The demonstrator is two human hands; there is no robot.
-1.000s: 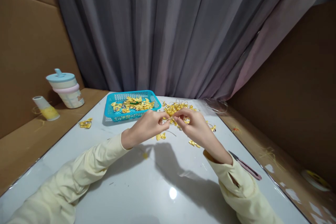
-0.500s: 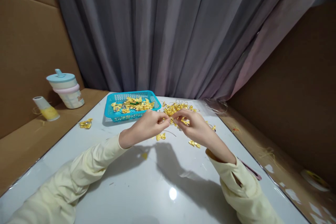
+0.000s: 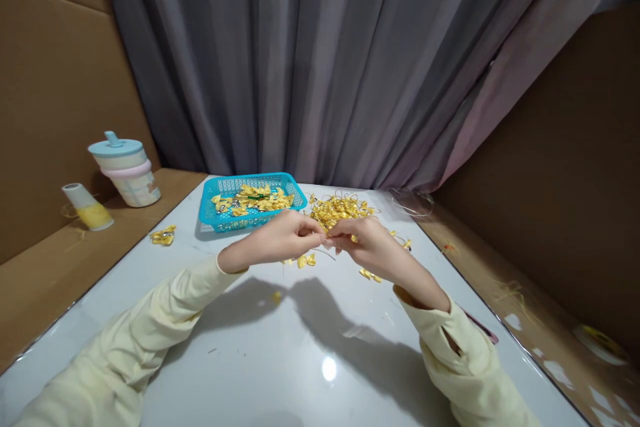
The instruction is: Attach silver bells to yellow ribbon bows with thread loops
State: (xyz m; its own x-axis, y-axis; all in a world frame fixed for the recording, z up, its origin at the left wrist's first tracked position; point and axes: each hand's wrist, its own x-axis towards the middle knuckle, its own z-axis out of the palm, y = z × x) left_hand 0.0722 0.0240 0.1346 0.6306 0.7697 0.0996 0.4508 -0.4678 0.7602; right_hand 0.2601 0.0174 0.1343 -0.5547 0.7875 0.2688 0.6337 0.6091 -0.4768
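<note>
1. My left hand [image 3: 287,237] was pinched, thumb against fingers; I could not tell whether it gripped anything.
2. My right hand [image 3: 373,243] was pinched likewise, its fingertips meeting the left's; any contents were hidden.
3. From my fingertips, at 12 to 1 o'clock, lay the pile of bows [image 3: 345,207]: glossy golden-yellow ribbon among thin, looped cords.
4. At 8 o'clock lay a loose bow [image 3: 301,261], its loops spread; at 4 o'clock lay a second bow [image 3: 367,273].
5. At 10 o'clock, a blue perforated basket [image 3: 215,222] on the white table [image 3: 250,360] held more bows, mixed with small silvery pieces.
6. At 9 o'clock sat a small cluster of bows [image 3: 163,235].
</note>
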